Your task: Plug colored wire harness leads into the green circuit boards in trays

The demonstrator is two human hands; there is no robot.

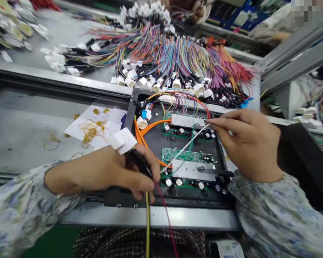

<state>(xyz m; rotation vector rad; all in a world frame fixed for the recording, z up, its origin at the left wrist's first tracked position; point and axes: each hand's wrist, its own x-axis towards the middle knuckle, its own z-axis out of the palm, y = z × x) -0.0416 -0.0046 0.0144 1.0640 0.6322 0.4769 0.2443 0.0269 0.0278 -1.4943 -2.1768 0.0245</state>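
Note:
My left hand (pixel 123 172) is closed around a wire harness in a black sleeve (pixel 141 163), with a white tag or connector (pixel 123 140) at its upper end. From below the fingers hang a yellow-green wire (pixel 147 225) and a dark red wire (pixel 166 211). A thin white wire (pixel 186 146) stretches from beside the left fingertips to my right hand (pixel 247 139), which pinches its far end. Beneath both hands lies a black metal case (pixel 150 143) with two green circuit boards (pixel 186 156) bearing silver plates. Orange wires (pixel 139 134) run to the boards.
Behind the case, a large bundle of coloured wire harnesses (pixel 174 53) with white connectors covers the bench. Rubber bands (pixel 90 130) lie on paper (pixel 111 120) at the left. A metal frame post (pixel 293 53) rises at the right. The metal bench edge (pixel 193 216) runs along the front.

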